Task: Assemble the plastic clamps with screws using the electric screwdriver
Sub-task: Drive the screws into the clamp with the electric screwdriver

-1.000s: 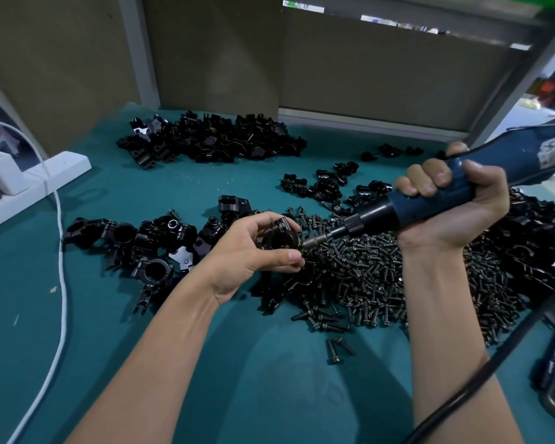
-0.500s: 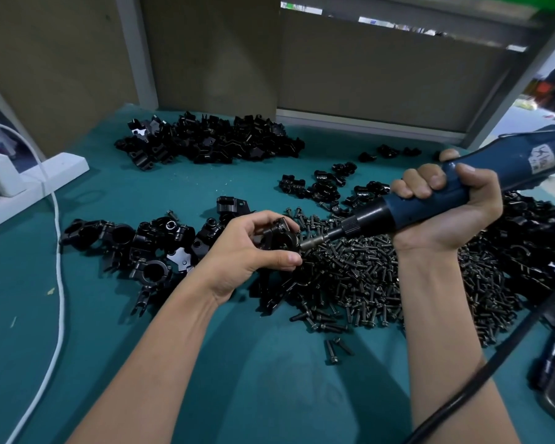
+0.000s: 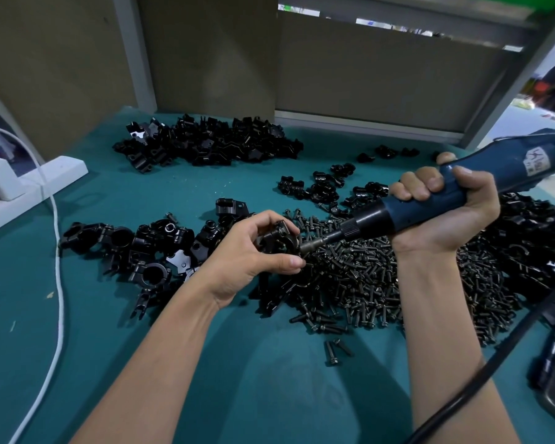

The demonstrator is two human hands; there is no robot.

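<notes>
While left hand (image 3: 244, 261) holds clamp (image 3: 277, 240), screwdriver (image 3: 430, 206) touches it.

- Factory assembly bench (image 3: 237, 395) for sure: teal top, grey panels (image 3: 366, 75) along the back edge.
- Bulk heaps of black clamps (image 3: 212, 145) and screws (image 3: 366, 283).
- Corded driver (image 3: 510, 165), plus a power strip (image 3: 55, 174) at the left edge.

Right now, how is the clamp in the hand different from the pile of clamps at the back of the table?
The held clamp is one piece, gripped above the table by the left hand; the back pile is many pieces lying heaped on the green table. The screwdriver tip meets the held clamp; nothing touches the back pile. Both are black plastic.
</notes>
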